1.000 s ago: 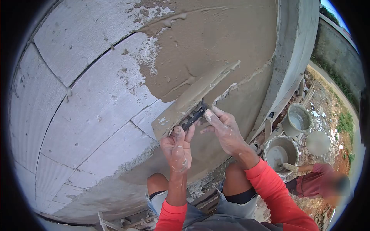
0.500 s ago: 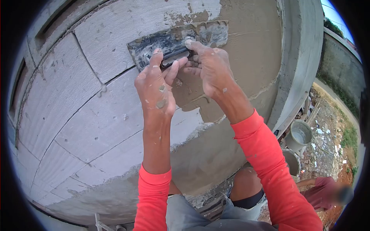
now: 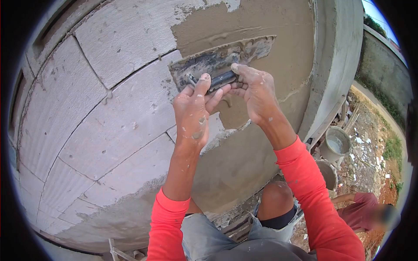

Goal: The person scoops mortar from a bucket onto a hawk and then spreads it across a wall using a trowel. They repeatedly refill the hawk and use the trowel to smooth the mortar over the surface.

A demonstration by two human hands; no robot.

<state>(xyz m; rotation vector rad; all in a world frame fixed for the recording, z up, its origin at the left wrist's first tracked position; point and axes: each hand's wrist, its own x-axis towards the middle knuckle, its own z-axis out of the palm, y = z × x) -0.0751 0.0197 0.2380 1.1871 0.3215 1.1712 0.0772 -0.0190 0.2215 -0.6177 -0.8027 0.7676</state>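
Note:
Both hands grip the black handle of a long plastering trowel (image 3: pixel 209 61), whose mortar-smeared blade lies against the wall. My left hand (image 3: pixel 193 108) is closed on the handle's left end, thumb on top. At the other end, my right hand (image 3: pixel 257 89) is closed with its thumb near the blade mount. Wet grey-brown plaster (image 3: pixel 287 26) covers the wall above and to the right of the blade. Pale blocks (image 3: pixel 117 113) with dark joints show bare on the left. Bits of mortar cling to my hands and wrists.
A concrete column (image 3: pixel 324 65) edges the wall on the right. Below right stand two buckets, one of them a grey bucket (image 3: pixel 336 143), on ground strewn with rubble (image 3: pixel 368 161). Another person in a dark red shirt (image 3: pixel 359 211) is at the lower right.
My hands and the trowel have moved right and slightly down across the wall, the blade tilting more. Fresh plaster now covers block surface above the blade that was bare before.

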